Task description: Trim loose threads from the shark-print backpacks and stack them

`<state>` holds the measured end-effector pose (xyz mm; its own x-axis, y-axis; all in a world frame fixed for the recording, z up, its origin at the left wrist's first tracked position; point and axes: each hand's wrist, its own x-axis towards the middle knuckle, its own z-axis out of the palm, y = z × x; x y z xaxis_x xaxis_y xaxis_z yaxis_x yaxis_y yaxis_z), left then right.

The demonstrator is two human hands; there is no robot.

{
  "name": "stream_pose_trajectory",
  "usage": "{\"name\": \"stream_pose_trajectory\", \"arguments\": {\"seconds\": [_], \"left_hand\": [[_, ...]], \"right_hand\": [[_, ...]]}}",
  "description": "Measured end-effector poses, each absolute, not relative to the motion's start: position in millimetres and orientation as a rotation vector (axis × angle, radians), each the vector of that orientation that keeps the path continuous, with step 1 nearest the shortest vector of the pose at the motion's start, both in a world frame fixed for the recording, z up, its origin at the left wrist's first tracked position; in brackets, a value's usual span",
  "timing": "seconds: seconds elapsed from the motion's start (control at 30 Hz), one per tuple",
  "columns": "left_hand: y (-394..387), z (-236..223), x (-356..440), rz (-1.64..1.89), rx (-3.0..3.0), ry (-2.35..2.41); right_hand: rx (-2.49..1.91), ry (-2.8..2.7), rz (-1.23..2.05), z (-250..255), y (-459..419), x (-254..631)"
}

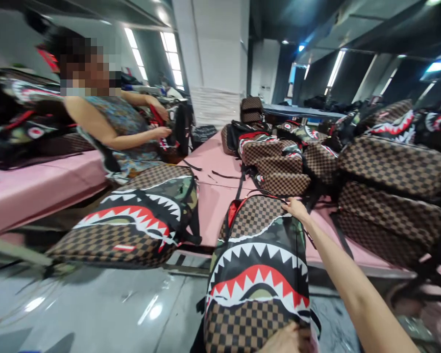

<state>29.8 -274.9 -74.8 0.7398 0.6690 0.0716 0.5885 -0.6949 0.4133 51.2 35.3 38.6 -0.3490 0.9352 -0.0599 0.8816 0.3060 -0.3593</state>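
A backpack (257, 264) with brown checks, camouflage and a red-and-white shark-mouth print leans in front of me against the pink table edge. Its top is partly open and shows red lining (233, 212). My right hand (296, 208) reaches in from the right, closed on the upper right edge of the bag by the zipper opening. Low down, my left hand (288, 338) lies at the bag's lower right side. It is cut off by the frame and slightly blurred, with its fingers curled against the bag's edge.
A matching backpack (132, 220) lies to the left, overhanging the pink table (220, 196). Stacked checked backpacks (393, 166) stand at the right, and more (275, 152) farther back. A seated person (121, 122) handles a dark bag at the left. Black straps cross the table.
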Motion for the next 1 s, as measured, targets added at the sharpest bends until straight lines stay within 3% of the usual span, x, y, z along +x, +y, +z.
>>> {"name": "stream_pose_trajectory", "arguments": {"seconds": [0.33, 0.43, 0.5, 0.6, 0.67, 0.73, 0.83, 0.9, 1.0], "left_hand": [[-261.8, -101.1, 31.4, 0.429, 2.457, 0.845], [-275.2, -60.6, -0.4, 0.563, 2.270, 0.827], [-292.1, -12.5, -45.3, 0.792, 2.029, 1.041], [-294.2, 65.7, -125.9, 1.402, 1.636, 1.528], [-264.9, 98.9, -165.3, 1.576, 1.420, 1.829], [-217.4, 105.5, -181.7, 1.291, 1.522, 1.863], [-143.9, 74.2, -170.4, 0.689, 1.895, 1.784], [-111.2, 41.5, -153.8, 0.270, 2.044, 1.745], [-94.3, 0.7, -137.1, 0.008, 2.007, 1.690]], "right_hand": [[-1.407, -2.207, 0.858, 75.9, 21.7, 60.8], [-1.164, -2.213, 0.979, 94.4, -13.1, 83.5], [-0.742, -2.318, 1.144, 93.6, -55.5, 104.5], [-0.352, -2.606, 1.318, 65.3, -131.3, 127.9], [-0.387, -2.749, 1.240, 35.0, -174.3, 132.2], [-0.478, -2.821, 1.175, 6.3, -201.4, 129.5], [-0.530, -2.848, 1.131, -14.6, -215.1, 123.9], [-0.524, -2.851, 1.127, -11.4, -216.7, 126.3], [-0.525, -2.750, 1.294, 4.8, -212.0, 142.2]]}}
